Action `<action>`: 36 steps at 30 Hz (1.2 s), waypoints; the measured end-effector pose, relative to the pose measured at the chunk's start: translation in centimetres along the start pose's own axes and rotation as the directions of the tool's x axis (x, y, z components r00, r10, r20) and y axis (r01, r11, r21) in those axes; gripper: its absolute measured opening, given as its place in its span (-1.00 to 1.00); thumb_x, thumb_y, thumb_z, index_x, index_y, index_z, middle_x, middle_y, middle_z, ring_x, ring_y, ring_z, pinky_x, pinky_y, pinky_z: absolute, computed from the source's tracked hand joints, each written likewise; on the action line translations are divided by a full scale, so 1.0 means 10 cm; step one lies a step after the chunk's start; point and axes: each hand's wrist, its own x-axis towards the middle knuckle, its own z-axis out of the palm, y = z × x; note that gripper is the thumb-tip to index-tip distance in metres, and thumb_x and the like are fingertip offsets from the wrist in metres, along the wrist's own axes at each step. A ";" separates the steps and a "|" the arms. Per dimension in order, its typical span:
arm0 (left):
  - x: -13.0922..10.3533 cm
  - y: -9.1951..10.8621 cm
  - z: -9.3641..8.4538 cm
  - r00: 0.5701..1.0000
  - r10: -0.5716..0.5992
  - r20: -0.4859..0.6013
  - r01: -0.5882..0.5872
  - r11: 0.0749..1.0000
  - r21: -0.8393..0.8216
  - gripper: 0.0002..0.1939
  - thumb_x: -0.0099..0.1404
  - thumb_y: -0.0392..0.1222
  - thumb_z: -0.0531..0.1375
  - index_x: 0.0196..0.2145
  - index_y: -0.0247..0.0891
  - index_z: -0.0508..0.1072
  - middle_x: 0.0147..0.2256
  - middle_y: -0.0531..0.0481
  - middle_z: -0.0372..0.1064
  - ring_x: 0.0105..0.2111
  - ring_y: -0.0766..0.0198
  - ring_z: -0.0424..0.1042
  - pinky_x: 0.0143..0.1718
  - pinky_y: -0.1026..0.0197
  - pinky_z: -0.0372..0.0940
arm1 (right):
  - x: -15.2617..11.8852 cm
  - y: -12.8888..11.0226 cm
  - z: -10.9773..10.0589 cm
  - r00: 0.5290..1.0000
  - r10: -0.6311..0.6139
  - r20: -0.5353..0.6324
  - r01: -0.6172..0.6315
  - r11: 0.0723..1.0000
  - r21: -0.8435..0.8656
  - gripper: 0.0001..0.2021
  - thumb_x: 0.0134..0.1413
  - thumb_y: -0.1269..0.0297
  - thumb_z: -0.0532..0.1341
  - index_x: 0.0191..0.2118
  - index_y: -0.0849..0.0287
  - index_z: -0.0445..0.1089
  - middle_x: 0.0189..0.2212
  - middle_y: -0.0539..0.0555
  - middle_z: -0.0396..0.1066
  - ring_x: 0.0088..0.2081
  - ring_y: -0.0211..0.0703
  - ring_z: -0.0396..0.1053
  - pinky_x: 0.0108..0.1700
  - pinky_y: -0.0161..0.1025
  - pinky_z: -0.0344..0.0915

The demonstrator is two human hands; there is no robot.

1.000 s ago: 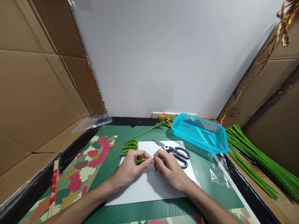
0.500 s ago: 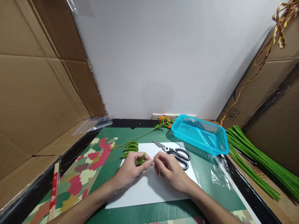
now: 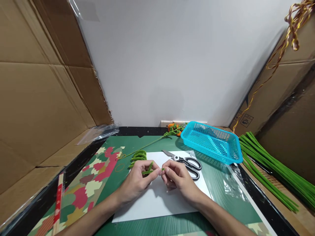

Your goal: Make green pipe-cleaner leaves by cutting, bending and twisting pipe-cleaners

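Note:
A bent green pipe cleaner (image 3: 147,171) is pinched between the thumb and fingers of my left hand (image 3: 140,177). My right hand (image 3: 179,177) meets it fingertip to fingertip, closed on the same pipe cleaner's end, of which only a small green bit shows. Both hands are above a white sheet of paper (image 3: 157,206). Just behind my left hand lie several bent green pipe cleaner pieces (image 3: 139,155). Scissors (image 3: 184,160) with black and white handles rest on the paper beyond my right hand.
A blue perforated basket (image 3: 211,142) stands at the back right. Orange flowers on a green stem (image 3: 157,140) lie left of it. Long green pipe cleaners (image 3: 278,170) are piled at far right. Cardboard walls (image 3: 36,98) flank the green mat (image 3: 110,183); a wooden strip (image 3: 58,203) lies left.
Both hands keep nearly the same pose, pinching the pipe cleaner. My right hand's fingers have shifted slightly. The whole view has moved a little.

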 end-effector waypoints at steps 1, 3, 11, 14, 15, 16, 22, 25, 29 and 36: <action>0.00 -0.01 0.00 1.000 -0.010 0.003 0.010 1.000 -0.019 -0.63 0.40 0.05 0.30 -0.40 -0.32 0.60 -0.55 0.04 0.40 -0.62 0.43 0.10 -0.60 0.35 0.00 | 0.00 0.01 0.01 1.000 -0.006 -0.001 0.006 1.000 0.011 -0.57 0.30 -0.16 0.29 -0.28 0.14 0.33 -0.54 -0.11 0.24 -0.60 -0.36 0.03 -0.54 -0.35 0.07; -0.01 -0.03 0.01 1.000 -0.020 0.003 0.020 0.999 -0.049 -0.62 0.40 0.06 0.30 -0.40 -0.33 0.59 -0.59 0.08 0.33 -0.64 0.45 0.06 -0.63 0.36 -0.04 | 0.00 0.03 0.02 1.000 -0.024 -0.010 0.025 1.000 0.010 -0.59 0.33 -0.15 0.27 -0.27 0.14 0.32 -0.54 -0.12 0.24 -0.60 -0.36 0.03 -0.53 -0.36 0.04; -0.01 -0.11 0.09 0.992 -0.129 0.013 0.128 0.956 -0.263 -0.57 0.31 0.14 0.36 -0.44 -0.31 0.50 -0.65 0.21 0.09 -0.69 0.49 -0.07 -0.69 0.38 -0.15 | -0.07 -0.01 0.05 0.996 -0.062 -0.056 0.049 0.977 -0.209 -0.62 0.43 -0.08 0.17 -0.28 0.14 0.30 -0.50 -0.10 0.22 -0.52 -0.32 0.08 -0.47 -0.32 0.01; -0.02 -0.11 0.11 0.981 -0.183 0.062 0.193 0.917 -0.349 -0.55 0.31 0.20 0.35 -0.40 -0.28 0.48 -0.68 0.28 -0.02 -0.71 0.51 -0.19 -0.72 0.39 -0.21 | -0.09 -0.05 0.04 0.988 -0.106 -0.109 0.056 0.922 -0.383 -0.64 0.44 -0.01 0.17 -0.29 0.17 0.37 -0.48 -0.08 0.25 -0.48 -0.30 0.13 -0.43 -0.31 0.04; -0.03 -0.10 0.12 0.975 -0.203 0.091 0.223 0.898 -0.378 -0.55 0.31 0.21 0.35 -0.39 -0.27 0.47 -0.69 0.30 -0.05 -0.71 0.51 -0.21 -0.71 0.40 -0.23 | -0.09 -0.07 0.04 0.984 -0.127 -0.124 0.063 0.901 -0.429 -0.65 0.44 0.01 0.17 -0.30 0.18 0.39 -0.48 -0.07 0.26 -0.47 -0.30 0.14 -0.42 -0.30 0.05; -0.04 -0.10 0.13 0.966 -0.223 0.127 0.256 0.876 -0.409 -0.56 0.31 0.20 0.35 -0.38 -0.26 0.46 -0.70 0.31 -0.06 -0.71 0.52 -0.23 -0.71 0.40 -0.24 | -0.08 -0.08 0.03 0.980 -0.148 -0.135 0.070 0.884 -0.462 -0.65 0.44 0.03 0.17 -0.31 0.18 0.40 -0.47 -0.06 0.27 -0.46 -0.29 0.14 -0.41 -0.30 0.05; -0.07 -0.08 0.17 0.915 -0.297 0.274 0.401 0.741 -0.538 -0.59 0.34 0.19 0.33 -0.36 -0.20 0.40 -0.75 0.31 0.01 -0.75 0.52 -0.26 -0.71 0.41 -0.26 | -0.08 -0.11 0.02 0.973 -0.192 -0.128 0.099 0.847 -0.523 -0.69 0.40 0.09 0.18 -0.34 0.18 0.40 -0.50 -0.06 0.28 -0.47 -0.28 0.14 -0.41 -0.30 0.05; -0.07 -0.08 0.17 0.912 -0.306 0.274 0.408 0.748 -0.524 -0.59 0.33 0.19 0.34 -0.36 -0.21 0.41 -0.74 0.30 0.03 -0.75 0.52 -0.25 -0.71 0.40 -0.25 | -0.09 -0.11 0.01 0.973 -0.202 -0.110 0.112 0.834 -0.540 -0.70 0.39 0.12 0.19 -0.36 0.17 0.40 -0.50 -0.06 0.29 -0.48 -0.28 0.14 -0.42 -0.30 0.05; -0.06 -0.08 0.18 0.924 -0.299 0.238 0.380 0.785 -0.488 -0.57 0.32 0.21 0.32 -0.38 -0.22 0.41 -0.75 0.30 0.03 -0.75 0.52 -0.24 -0.72 0.40 -0.21 | -0.09 -0.08 0.02 0.966 -0.229 -0.121 0.117 0.802 -0.585 -0.75 0.34 0.20 0.20 -0.38 0.17 0.40 -0.52 -0.06 0.32 -0.50 -0.30 0.17 -0.43 -0.32 0.08; -0.04 -0.18 0.19 0.935 -0.279 0.218 0.346 0.850 -0.398 -0.51 0.29 0.31 0.31 -0.38 -0.17 0.34 -0.72 0.32 0.00 -0.76 0.51 -0.20 -0.77 0.43 -0.13 | -0.06 -0.05 0.03 0.954 -0.264 -0.138 0.114 0.753 -0.648 -0.80 0.25 0.28 0.22 -0.41 0.18 0.40 -0.56 -0.06 0.34 -0.54 -0.31 0.21 -0.47 -0.34 0.09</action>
